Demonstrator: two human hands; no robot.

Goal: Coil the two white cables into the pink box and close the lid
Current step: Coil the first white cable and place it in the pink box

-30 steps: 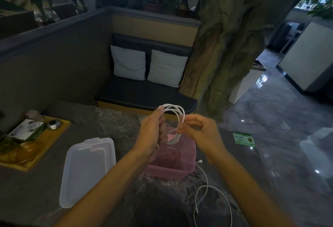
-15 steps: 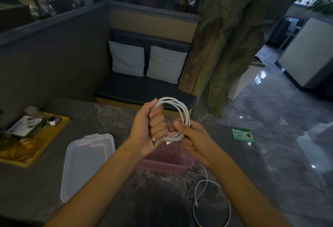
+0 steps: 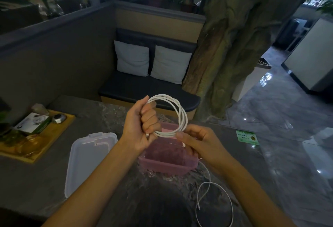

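A white cable [image 3: 180, 113] is wound into a round coil of several loops, held in the air above the open pink box [image 3: 167, 165]. My left hand [image 3: 142, 127] is closed around the coil's left side, one plug end poking out by its fingers. My right hand [image 3: 200, 142] pinches the coil's lower right part and the other end of it. The second white cable [image 3: 214, 198] lies loose on the dark table, right of the box and toward me. The clear lid [image 3: 86, 158] lies flat on the table left of the box.
A wooden tray [image 3: 45, 144] with a small carton, a glass dish and a round metal object sits at the table's left. A green card [image 3: 247, 137] lies at the far right of the table. Behind are a bench with two cushions and a thick tree trunk.
The coil has been opened out into a wider ring and raised slightly. My right hand slid down to the coil's lower right. The box, the lid and the loose cable stayed in place.
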